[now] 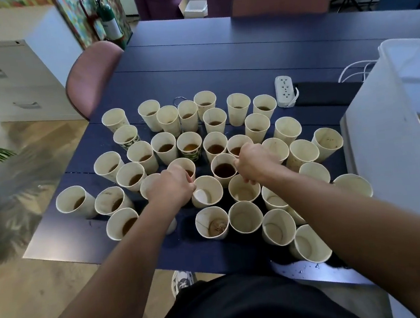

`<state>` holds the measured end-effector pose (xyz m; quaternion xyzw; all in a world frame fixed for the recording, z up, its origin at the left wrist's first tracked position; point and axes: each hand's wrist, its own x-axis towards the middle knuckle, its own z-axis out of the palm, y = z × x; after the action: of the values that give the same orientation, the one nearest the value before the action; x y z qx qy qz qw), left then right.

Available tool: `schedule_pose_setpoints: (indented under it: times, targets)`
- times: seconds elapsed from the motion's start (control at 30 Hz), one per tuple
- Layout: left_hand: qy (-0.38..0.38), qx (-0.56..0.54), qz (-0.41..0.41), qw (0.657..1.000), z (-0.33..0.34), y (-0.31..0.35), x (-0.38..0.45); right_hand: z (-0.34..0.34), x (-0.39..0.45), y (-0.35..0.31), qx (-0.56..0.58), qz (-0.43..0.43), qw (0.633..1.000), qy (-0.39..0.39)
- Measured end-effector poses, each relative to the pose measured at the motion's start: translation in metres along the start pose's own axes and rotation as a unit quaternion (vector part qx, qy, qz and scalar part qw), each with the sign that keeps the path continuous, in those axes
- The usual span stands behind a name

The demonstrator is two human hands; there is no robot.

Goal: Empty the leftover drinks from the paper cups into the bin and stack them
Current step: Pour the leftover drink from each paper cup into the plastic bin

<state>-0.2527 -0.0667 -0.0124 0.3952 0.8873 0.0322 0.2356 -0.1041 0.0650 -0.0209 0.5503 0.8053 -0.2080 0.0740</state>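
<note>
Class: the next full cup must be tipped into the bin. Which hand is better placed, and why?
Probably the right hand: it grips the rim of a cream paper cup of dark drink, and the translucent white plastic bin stands on that side.

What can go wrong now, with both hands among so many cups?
1. The cups stand crowded; lifting the dark-filled cup by its rim with the right hand may knock neighbours and spill.
2. The power strip lies close to filled cups; a spill might reach it.
3. The left hand may tip nearby cups too.
</note>
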Motion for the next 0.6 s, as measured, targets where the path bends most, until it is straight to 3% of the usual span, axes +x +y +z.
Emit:
schedule_pose_setpoints:
  times: [0.2,0.6]
  targets:
    - [0.018,0.038,-0.005,0.999,-0.004,-0.004,-0.001,0.004,0.001,-0.003,0.012,0.01,1.0,-0.013]
    - [0.016,-0.053,0.052,0.997,-0.02,0.005,-0.009,0.0,-0.003,-0.003,0.076,-0.035,0.997,0.005]
